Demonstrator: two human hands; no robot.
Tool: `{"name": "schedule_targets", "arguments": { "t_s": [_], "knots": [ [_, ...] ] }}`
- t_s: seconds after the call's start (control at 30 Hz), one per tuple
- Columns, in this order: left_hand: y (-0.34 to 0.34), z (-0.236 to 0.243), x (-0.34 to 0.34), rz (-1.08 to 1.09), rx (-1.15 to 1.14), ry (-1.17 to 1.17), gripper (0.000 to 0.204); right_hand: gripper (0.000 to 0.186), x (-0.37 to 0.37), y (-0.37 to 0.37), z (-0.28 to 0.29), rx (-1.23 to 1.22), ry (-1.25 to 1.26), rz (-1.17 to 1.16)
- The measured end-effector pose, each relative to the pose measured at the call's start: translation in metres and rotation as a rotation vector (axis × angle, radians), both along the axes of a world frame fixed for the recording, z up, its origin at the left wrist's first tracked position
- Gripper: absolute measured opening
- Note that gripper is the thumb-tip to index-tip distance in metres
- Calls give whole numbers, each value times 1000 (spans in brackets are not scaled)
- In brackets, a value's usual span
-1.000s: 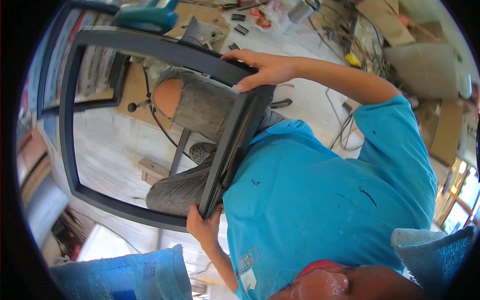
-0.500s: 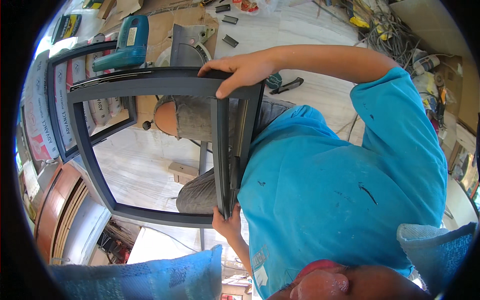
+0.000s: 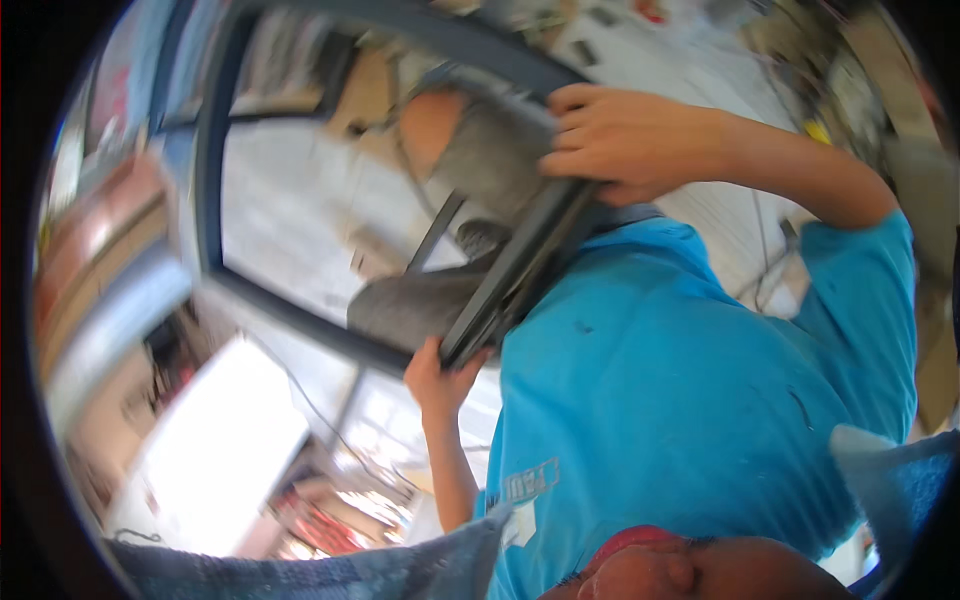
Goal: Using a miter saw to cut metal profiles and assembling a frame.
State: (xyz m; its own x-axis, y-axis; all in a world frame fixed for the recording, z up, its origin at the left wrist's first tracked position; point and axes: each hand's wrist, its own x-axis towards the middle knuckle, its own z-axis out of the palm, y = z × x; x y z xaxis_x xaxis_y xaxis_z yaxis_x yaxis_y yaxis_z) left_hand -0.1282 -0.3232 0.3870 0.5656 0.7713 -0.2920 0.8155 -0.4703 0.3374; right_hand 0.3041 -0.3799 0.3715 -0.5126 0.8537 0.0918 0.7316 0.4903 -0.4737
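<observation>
I hold a large dark grey rectangular frame (image 3: 212, 180) upright against my body. My right hand (image 3: 610, 140) is closed over its upper bar, near the corner in front of my chest. My left hand (image 3: 440, 375) grips the lower corner of the same side bar (image 3: 520, 270). My blue shirt (image 3: 680, 400) fills the right of the picture. Through the frame I see my bare knee and grey shorts (image 3: 490, 150). The picture is blurred by motion.
A pale tiled floor (image 3: 290, 220) lies below, with cardboard (image 3: 365, 90) and small tools near the top. Cables and a yellow object (image 3: 820, 130) lie at the upper right. Shelving and a bright white surface (image 3: 220, 450) stand at the left. Blue cloth (image 3: 330, 575) edges the bottom.
The view has swung and blurred. The frame has tilted and shifted toward the upper left. The blue power tool seen earlier is out of sight. Both hands keep their grip.
</observation>
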Motion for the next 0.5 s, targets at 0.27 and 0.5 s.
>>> {"name": "schedule_targets", "arguments": {
  "t_s": [0.27, 0.5],
  "knots": [
    [-3, -9, 9, 97, 190, -73, 66, 45, -16, 36, 12, -189, -209, 162],
    [0, -26, 0, 188, 210, -144, 75, 51, -8, 55, 5, -384, -372, 235]
  ]
}}
